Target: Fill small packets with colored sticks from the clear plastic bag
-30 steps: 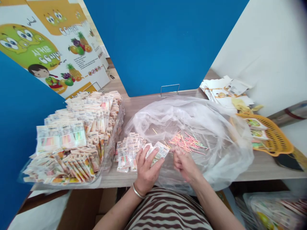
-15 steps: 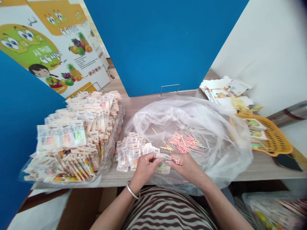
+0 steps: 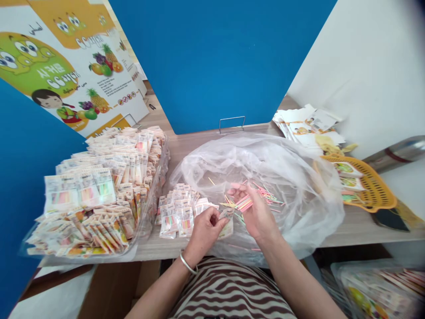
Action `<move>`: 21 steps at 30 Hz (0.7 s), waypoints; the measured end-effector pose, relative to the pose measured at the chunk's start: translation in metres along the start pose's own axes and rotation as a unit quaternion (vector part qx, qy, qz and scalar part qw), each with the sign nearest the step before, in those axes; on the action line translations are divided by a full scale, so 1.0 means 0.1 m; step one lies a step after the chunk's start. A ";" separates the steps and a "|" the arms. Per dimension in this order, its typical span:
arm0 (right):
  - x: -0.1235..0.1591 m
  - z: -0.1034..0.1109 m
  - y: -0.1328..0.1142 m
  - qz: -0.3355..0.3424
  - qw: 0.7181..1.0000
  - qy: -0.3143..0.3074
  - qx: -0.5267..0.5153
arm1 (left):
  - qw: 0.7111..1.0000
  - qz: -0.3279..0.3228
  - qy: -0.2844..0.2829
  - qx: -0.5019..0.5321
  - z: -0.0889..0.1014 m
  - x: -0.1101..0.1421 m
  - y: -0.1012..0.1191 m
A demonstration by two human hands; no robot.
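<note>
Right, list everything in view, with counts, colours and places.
Clear plastic tray: one, transparent, left on wooden table.
Sealed white packets: many, heaped in tray, smaller pile beside it.
Clear plastic bag: one, transparent, centre of table.
Thin loose sticks: many, pink, yellow, green, inside bag.
Printed cardboard fruit poster: one, green and yellow, upper left.
Blue partition panel: one, blue, behind table.
Slotted plastic basket: one, orange, right.
White paper cards: a stack, behind basket.
Left hand: one, pinching a white packet.
Right hand: one, pinching pink and yellow sticks.
</note>
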State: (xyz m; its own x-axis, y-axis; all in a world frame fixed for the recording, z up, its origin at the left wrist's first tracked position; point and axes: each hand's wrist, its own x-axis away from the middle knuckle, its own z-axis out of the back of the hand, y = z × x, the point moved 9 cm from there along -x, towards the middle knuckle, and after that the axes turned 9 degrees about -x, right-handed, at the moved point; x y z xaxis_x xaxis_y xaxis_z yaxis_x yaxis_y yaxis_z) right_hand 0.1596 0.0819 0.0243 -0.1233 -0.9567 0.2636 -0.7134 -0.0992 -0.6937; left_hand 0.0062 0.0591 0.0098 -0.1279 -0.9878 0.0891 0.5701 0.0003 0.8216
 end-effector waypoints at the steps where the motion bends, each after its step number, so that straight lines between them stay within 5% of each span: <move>1: 0.00 0.02 0.02 0.001 1.000 0.001 0.004 | 1.000 0.002 -0.006 0.014 -0.01 0.00 -0.02; 6: 0.07 0.15 0.10 -0.016 1.000 0.005 0.019 | 0.995 -0.011 -0.055 0.083 -0.07 -0.01 -0.07; 12: 0.09 0.22 0.04 0.000 1.000 0.016 0.004 | 0.996 0.018 -0.049 0.072 -0.09 -0.02 -0.15; 21: 0.03 0.02 -0.01 0.017 1.000 0.004 0.019 | 0.981 0.062 -0.064 0.172 -0.19 -0.04 -0.13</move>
State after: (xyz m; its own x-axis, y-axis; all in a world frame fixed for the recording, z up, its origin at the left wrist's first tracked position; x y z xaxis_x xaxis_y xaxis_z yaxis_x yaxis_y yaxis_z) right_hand 0.1613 0.0788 0.0246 -0.1528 -0.9574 0.2452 -0.6815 -0.0776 -0.7277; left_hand 0.0141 0.0603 -0.0122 -0.1885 -0.9490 0.2526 0.2830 0.1939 0.9393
